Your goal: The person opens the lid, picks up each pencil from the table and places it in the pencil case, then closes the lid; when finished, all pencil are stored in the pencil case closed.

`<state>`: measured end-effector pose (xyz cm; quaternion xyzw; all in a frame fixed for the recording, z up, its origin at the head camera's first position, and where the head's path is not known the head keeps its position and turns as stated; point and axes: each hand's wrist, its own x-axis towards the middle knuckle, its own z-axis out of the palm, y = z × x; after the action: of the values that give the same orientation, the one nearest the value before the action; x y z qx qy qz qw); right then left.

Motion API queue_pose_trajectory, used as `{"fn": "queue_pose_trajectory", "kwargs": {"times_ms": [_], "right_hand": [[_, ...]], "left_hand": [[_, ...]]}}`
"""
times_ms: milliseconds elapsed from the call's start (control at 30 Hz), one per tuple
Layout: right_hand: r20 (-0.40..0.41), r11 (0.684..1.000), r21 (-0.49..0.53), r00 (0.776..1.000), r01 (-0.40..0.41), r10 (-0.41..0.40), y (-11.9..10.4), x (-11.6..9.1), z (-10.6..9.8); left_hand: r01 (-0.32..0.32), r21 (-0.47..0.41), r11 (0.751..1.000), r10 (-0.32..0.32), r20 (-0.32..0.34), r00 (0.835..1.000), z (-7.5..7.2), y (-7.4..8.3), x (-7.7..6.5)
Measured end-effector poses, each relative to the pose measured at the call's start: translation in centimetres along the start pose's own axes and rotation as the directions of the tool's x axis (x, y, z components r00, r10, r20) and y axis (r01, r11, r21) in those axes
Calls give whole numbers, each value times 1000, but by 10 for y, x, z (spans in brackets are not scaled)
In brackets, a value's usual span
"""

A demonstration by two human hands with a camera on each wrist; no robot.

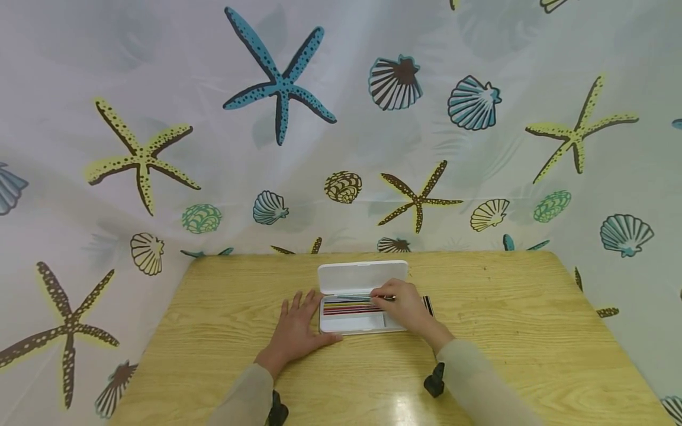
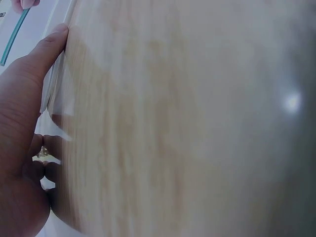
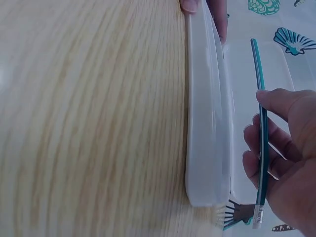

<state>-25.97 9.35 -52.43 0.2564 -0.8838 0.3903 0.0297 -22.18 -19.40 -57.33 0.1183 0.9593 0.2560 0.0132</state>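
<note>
A white pencil case (image 1: pixel 351 324) stands open on the table, its lid (image 1: pixel 362 277) raised at the back. Several coloured pencils (image 1: pixel 346 309) lie side by side inside it. My right hand (image 1: pixel 402 302) pinches a teal pencil (image 3: pixel 258 74) between thumb and fingers, holding it lengthwise over the back of the case. In the right wrist view, the pencil's pale end points towards the bottom. My left hand (image 1: pixel 295 331) rests at the case's left end with straight, spread fingers, and its thumb (image 2: pixel 49 47) touches the front edge.
A dark, striped thing (image 1: pixel 428 305) lies at the case's right end, partly behind my right wrist. The wooden table (image 1: pixel 511 331) extends to both sides. A white curtain (image 1: pixel 341 142) printed with starfish and shells hangs around its back and sides.
</note>
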Motion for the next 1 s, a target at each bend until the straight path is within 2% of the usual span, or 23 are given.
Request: {"fn": "queue_pose_trajectory", "kwargs": {"times_ms": [167,400,733,1000], "right_hand": [[25,1000,8,999,21,-21,-7,6,8],[36,999,35,999,-5,3,-9,11,19],[40,1000,-5,999,5,-4,-11,18,34],[28,999,-28,999,35,-34,-14,20,39]], "left_hand": [[-8,9,1000,8,-1,1000,-1,1,-1],[-11,10,1000,11,2,1000,0,-1,-1],[-6,14,1000,6,10,1000,1,-3,-1],[-11,8,1000,11,0,1000,1,-3,-1]]}}
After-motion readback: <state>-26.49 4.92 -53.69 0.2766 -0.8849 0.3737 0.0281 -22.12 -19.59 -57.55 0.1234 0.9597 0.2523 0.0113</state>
